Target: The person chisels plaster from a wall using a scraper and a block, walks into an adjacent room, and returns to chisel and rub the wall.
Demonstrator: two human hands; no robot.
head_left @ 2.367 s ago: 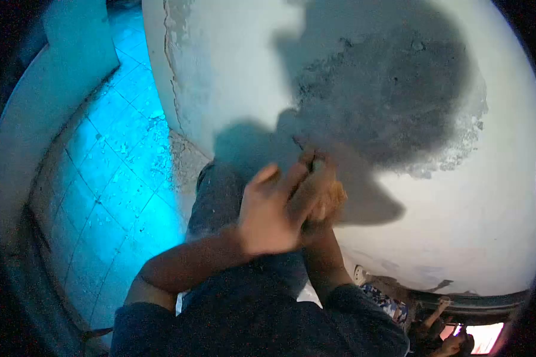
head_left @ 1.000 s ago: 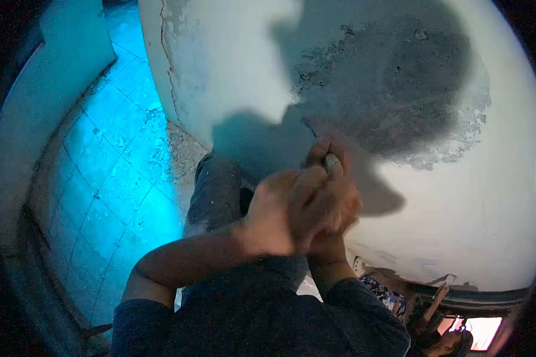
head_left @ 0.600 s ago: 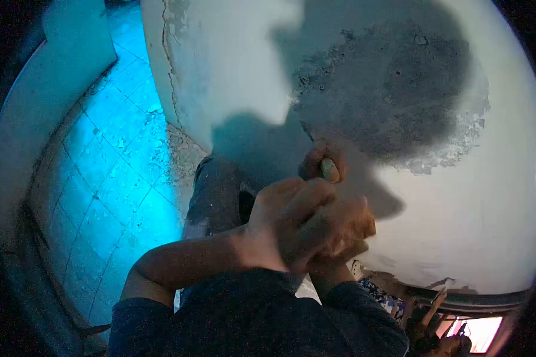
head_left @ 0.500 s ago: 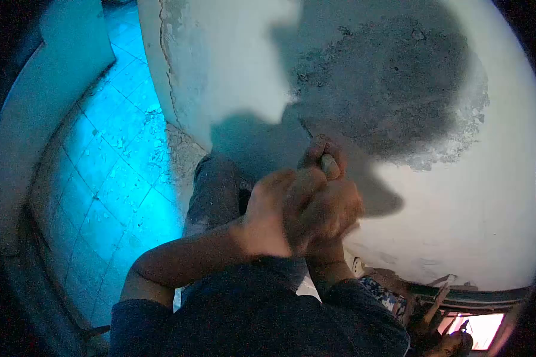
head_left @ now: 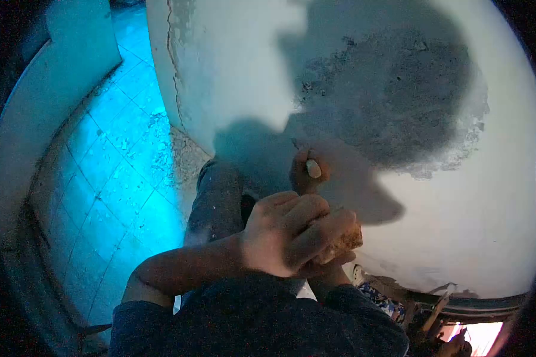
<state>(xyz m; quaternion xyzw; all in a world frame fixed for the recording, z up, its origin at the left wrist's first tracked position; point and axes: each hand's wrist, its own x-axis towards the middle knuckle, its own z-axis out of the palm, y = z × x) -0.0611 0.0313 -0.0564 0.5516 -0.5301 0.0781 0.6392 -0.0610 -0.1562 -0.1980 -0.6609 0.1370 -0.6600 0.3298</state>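
Note:
My left hand (head_left: 286, 232) is wrapped round a rough brown lump (head_left: 346, 243), which sticks out past its fingers on the right. Just beyond it, my right hand (head_left: 307, 172) grips a hand tool upright to the wall, and the tool's pale rounded handle end (head_left: 313, 169) points up toward me. A dark thin part of the tool shows past the fingers, close to the wall (head_left: 435, 226); whether it touches is hard to tell. The left hand partly covers the right forearm. Above both hands lies a rough grey patch (head_left: 393, 89) in shadow.
Tiled floor (head_left: 107, 178) with scattered flakes runs along the left, beside a low curved wall (head_left: 59, 95). A crack marks the wall's left edge. At the lower right another person's hand and arm (head_left: 438, 309) hold a tool near patterned cloth (head_left: 381, 297).
My left hand has moved up and down over the tool handle and now sits below it, apart from it. My right hand has shifted slightly left, still holding the tool.

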